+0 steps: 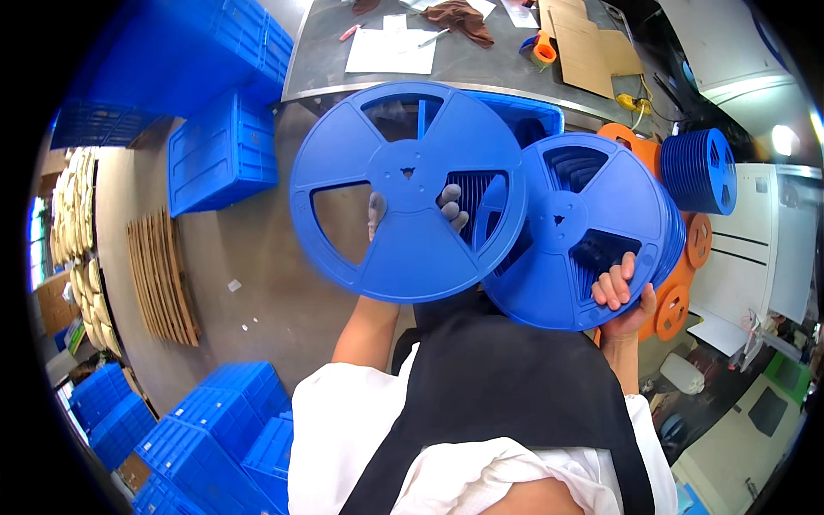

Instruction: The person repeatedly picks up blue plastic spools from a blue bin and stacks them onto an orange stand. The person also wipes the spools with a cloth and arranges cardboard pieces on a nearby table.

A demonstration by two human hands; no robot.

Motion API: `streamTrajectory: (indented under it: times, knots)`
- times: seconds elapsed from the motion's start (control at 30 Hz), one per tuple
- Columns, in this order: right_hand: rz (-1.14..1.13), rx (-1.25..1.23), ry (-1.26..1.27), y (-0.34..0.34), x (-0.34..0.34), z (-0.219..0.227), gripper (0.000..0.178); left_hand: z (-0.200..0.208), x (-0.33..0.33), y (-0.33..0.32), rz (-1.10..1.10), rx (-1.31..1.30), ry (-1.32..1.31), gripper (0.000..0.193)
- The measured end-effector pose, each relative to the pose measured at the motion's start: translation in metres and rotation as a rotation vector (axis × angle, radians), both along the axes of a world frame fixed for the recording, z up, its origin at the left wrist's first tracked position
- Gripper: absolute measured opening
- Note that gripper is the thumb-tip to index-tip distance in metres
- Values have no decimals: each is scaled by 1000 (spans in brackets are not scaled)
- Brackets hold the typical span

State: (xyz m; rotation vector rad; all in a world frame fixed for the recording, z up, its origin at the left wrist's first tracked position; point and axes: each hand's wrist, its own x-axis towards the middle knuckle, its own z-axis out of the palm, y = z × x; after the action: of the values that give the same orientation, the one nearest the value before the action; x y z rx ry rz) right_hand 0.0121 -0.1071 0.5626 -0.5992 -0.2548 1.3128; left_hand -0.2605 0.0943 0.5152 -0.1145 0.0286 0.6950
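A large blue plastic reel (408, 249) with wide cut-outs faces up in front of me. My left hand (451, 208), in a grey glove, holds it from beneath; the fingers show through one cut-out and part of the hand through another, while the palm is hidden. On the right is a stack of similar blue reels (549, 283), tilted. My bare right hand (620, 296) is closed on the rim of this stack, its fingers hooked through a cut-out of the top reel. How many reels it grips is hidden.
Behind the reels, a blue crate (541, 107) stands against a grey worktable (322, 64) with paper, tape and cardboard. Orange reel-like parts (672, 311) and another blue reel stack (697, 172) are at the right. Blue bins (223, 159) and leaning brown boards (163, 276) occupy the left.
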Motion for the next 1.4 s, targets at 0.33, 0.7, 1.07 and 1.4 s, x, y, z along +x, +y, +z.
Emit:
streamTrajectory:
  times: [0.33, 0.7, 1.07, 1.4]
  knots:
    - [-78, 218, 100, -3, 16, 3, 34, 0, -16, 6, 54, -37, -195, 67]
    - [-107, 328, 65, -4, 27, 5, 35, -51, -39, 20, 108, 196, 207, 60]
    - [78, -353, -364, 36, -49, 26, 41, -16, 108, -45, -474, 640, 997, 90]
    - [-100, -334, -103, 12, -14, 11, 40, -4, 29, -21, -247, 161, 257, 66]
